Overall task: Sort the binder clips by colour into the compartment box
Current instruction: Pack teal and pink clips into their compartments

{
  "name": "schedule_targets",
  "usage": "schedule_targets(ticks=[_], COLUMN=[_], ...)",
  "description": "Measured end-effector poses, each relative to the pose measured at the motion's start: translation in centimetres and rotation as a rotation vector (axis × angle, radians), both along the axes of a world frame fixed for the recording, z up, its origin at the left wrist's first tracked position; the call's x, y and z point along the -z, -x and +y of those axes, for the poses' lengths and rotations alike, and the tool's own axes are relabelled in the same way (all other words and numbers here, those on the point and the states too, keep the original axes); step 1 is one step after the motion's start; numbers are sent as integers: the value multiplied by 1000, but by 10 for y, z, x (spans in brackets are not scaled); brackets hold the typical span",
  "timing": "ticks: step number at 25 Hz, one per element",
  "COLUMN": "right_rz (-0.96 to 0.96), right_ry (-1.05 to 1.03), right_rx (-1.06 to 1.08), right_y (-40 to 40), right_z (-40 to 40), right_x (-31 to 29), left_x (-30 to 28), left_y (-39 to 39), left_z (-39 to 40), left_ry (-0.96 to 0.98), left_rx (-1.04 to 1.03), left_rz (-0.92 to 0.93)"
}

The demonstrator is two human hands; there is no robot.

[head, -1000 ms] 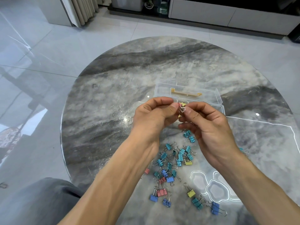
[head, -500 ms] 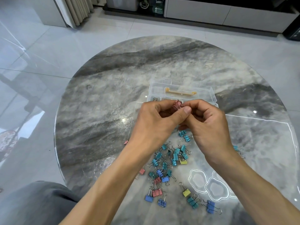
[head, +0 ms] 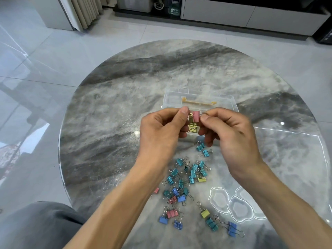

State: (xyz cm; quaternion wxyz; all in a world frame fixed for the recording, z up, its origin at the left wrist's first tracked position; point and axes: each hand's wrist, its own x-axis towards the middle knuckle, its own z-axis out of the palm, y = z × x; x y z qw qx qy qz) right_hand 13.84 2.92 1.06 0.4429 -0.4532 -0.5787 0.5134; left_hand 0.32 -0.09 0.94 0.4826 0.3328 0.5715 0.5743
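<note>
Your left hand and right hand both pinch a pink binder clip. You hold it above the clear compartment box.

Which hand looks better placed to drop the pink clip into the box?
Left, probably. Both hands pinch the pink clip above the compartment box; the left hand holds near its body, while the right hand seems to pinch only a wire handle.
</note>
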Motion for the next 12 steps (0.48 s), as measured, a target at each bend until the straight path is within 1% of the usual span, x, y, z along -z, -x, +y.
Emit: schedule_targets(ticks=[1,2,3,4,5,6,7,8,10,12], right_rz=[-186,-327,-391,-356,-237,-90,24,79,97,69], right_ry=[-181,-344,-437,-417,-290,-125,22,131,235,225], right_rx=[17,9,-7,-36,-66,-81,-85,-76,-40,14], right_y=[-1,-1,-1,-1,0,1,1,2,3,4], right_z=[-1,-3,-5,-6,-5,-3,-1,1,1,2], right_x=[3,5,7,7,7,6,5,3,2,0], left_x=[1,1,-2,-3,-5,-4,-4,-5,-5,-5], left_y=[-1,-2,-3,-3,-3,-2,0,1,2,5], left_z=[-2,-3,-5,-4,-4,-3,-2,-1,-1,0], left_ry=[-2,-15,-29,-38,-46,-56,-75,-94,-113,-116], left_rx=[29,96,153,176,176,168,158,156,184,208], left_rz=[63,116,139,104,64,69,110,154,180,183])
